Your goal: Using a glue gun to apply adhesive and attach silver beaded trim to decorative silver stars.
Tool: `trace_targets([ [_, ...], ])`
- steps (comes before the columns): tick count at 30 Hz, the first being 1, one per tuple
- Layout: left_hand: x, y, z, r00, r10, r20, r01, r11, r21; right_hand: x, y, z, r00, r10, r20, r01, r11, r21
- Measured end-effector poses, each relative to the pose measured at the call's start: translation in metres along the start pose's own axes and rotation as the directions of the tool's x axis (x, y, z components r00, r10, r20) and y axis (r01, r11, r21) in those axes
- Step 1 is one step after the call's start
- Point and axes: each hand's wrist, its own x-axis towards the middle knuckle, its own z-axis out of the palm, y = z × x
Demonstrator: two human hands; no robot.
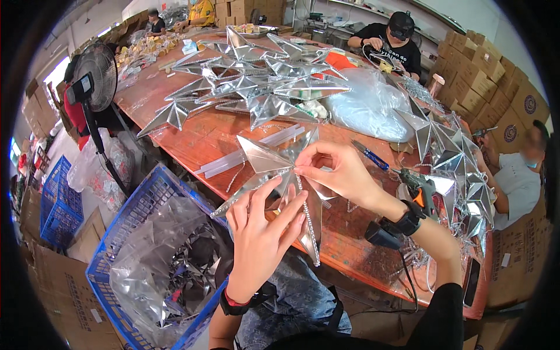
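Note:
A silver foil star with folded points and beaded edges is held over the table's near edge. My left hand supports it from below, its fingers spread but bearing on the star's near points. At the star's centre my right hand pinches thumb and forefinger together on a thin silver bead trim, which runs down along one point. The exact spot under those fingertips is hidden. To the right of my right hand lie a glue gun with an orange trigger and a blue-handled tool.
Finished-looking silver stars pile across the red table. Translucent sticks and a clear plastic bag lie nearer. More stars and a phone are right. A blue basket and a fan stand left. Co-workers sit around.

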Motion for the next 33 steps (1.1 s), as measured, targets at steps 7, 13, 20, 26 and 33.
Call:
trace_targets([
  [7, 0.0021, -0.0022, 0.0036, 1.0, -0.008, -0.015, 0.008, 1.0, 0.01, 0.0002, 0.0035, 0.004, 0.999, -0.03, -0.037, 0.033, 0.996, 0.085],
  [13, 0.003, -0.0033, 0.004, 1.0, 0.008, -0.026, -0.007, 1.0, 0.017, -0.0003, 0.0019, 0.0003, 1.0, -0.015, -0.004, 0.015, 1.0, 0.003],
  [20, 0.0069, -0.0081, 0.0067, 0.999, 0.049, -0.007, -0.049, 0.999, 0.022, -0.0009, 0.0038, 0.0012, 0.999, -0.032, -0.031, 0.03, 0.997, -0.066],
  [26, 0.0079, -0.0088, 0.0057, 0.998, 0.053, 0.018, -0.054, 0.998, 0.017, -0.0008, -0.0004, 0.0001, 1.0, 0.013, 0.011, -0.011, 0.993, -0.115],
  [33, 0.0097, -0.0076, 0.0045, 0.998, 0.048, 0.032, -0.048, 0.999, 0.0, -0.0017, 0.0015, 0.0011, 1.0, -0.01, -0.026, 0.008, 0.998, -0.065],
])
